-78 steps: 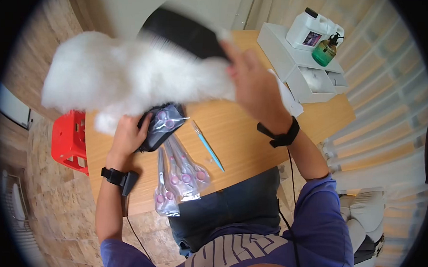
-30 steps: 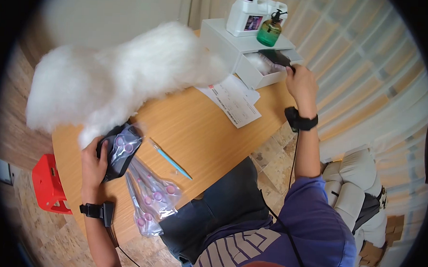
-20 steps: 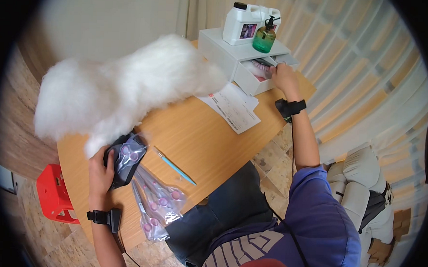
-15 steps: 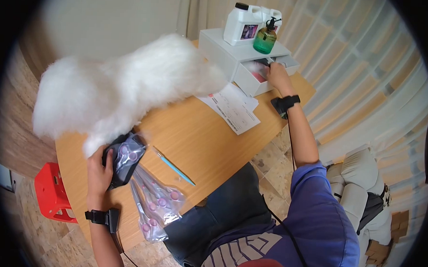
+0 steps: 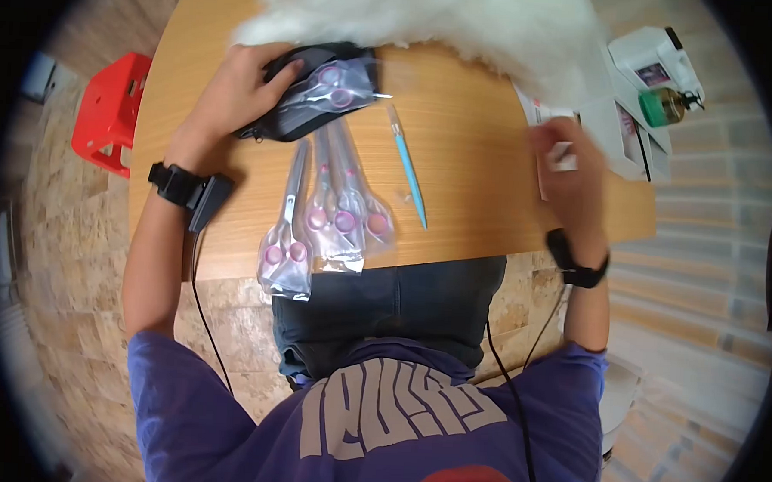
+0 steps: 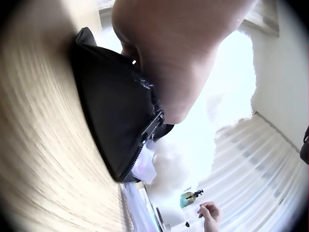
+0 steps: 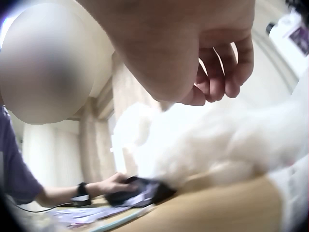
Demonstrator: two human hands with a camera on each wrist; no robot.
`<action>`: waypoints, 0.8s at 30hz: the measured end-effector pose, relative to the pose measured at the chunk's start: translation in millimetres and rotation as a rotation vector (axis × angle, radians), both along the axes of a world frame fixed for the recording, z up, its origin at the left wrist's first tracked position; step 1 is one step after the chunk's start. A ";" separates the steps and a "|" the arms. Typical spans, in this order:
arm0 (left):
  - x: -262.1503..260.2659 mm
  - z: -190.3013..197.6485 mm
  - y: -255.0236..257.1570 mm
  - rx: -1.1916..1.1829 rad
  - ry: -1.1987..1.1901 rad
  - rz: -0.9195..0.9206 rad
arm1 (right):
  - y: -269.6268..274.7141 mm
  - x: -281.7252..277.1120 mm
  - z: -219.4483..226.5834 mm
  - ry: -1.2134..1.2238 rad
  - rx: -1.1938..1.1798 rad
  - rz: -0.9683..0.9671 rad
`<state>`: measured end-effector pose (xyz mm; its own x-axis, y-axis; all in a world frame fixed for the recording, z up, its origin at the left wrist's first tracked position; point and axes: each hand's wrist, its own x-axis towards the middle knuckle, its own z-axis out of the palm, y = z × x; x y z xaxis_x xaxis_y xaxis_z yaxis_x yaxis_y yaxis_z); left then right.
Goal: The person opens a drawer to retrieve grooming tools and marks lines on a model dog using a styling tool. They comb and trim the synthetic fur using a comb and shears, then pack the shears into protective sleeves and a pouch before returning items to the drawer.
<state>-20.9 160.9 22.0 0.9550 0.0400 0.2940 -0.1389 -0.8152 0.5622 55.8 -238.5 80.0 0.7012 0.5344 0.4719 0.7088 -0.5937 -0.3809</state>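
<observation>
In the head view my left hand [image 5: 237, 92] grips a black zippered pouch [image 5: 281, 128], thumb over its opening. A clear-wrapped pair of scissors with pink-ringed handles [image 5: 337, 85] sticks out of the pouch. More scissors in clear sleeves [image 5: 287, 245] lie just below it, their handles toward the table's front edge. My right hand [image 5: 577, 176], blurred, is over the right part of the table. Its fingers are loosely curled with nothing between them in the right wrist view. Between the hands lies a slim light-blue tool [image 5: 410, 177] with a clear tip.
A large white fluffy figure [image 5: 447, 15] stands along the far side of the table [image 5: 474, 202]. At the right are a white drawer box [image 5: 606, 121], a white jug [image 5: 648, 59] and a green pump bottle [image 5: 665, 107]. A red stool [image 5: 107, 112] stands at the left.
The right hand has carried a black wide comb to the drawer, left it there and drawn back over the table. The left hand keeps its hold on the pouch. The head view has shifted.
</observation>
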 end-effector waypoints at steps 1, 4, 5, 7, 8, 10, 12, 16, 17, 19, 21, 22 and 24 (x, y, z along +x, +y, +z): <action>3.4 -8.3 3.5 -0.019 -0.112 -0.035 | 21.6 -16.0 -7.1 0.166 -0.095 -0.008; 3.0 -7.4 -0.2 -0.116 -0.123 0.015 | 65.2 -39.6 -29.3 0.275 -0.297 0.076; 3.3 -8.1 0.0 -0.144 -0.155 0.008 | 74.4 -44.2 -44.0 0.244 -0.325 0.141; 3.3 -6.0 5.9 -0.156 -0.114 0.027 | 90.6 -44.1 -47.4 0.199 -0.357 0.240; 4.3 -6.1 9.2 -0.167 -0.120 0.022 | 95.2 -40.6 -41.8 0.329 -0.455 0.185; 4.8 -9.0 9.1 -0.200 -0.165 0.060 | 93.9 -34.5 -37.9 0.437 -0.579 0.159; 7.4 -10.9 12.4 -0.345 -0.147 -0.009 | 85.2 -29.1 -33.8 0.316 -0.350 0.248; 10.8 -19.1 16.7 -0.585 0.017 -0.041 | 88.6 -44.2 30.6 0.461 -0.327 0.318; 11.1 -19.5 12.7 -0.773 0.101 -0.032 | 89.7 -47.2 39.7 0.473 -0.249 0.312; 9.0 -15.9 2.4 -0.956 0.194 -0.046 | 95.2 -54.0 55.6 0.440 -0.108 0.325; 2.7 -4.5 -5.5 -1.299 0.353 -0.042 | 108.5 -55.0 53.4 0.444 -0.014 0.362; 4.1 -5.6 -7.6 -1.290 0.359 -0.052 | 117.1 -53.7 51.3 0.445 0.072 0.420; 4.5 -11.4 -9.0 -1.405 0.467 -0.007 | 135.1 -50.6 43.1 0.498 0.172 0.421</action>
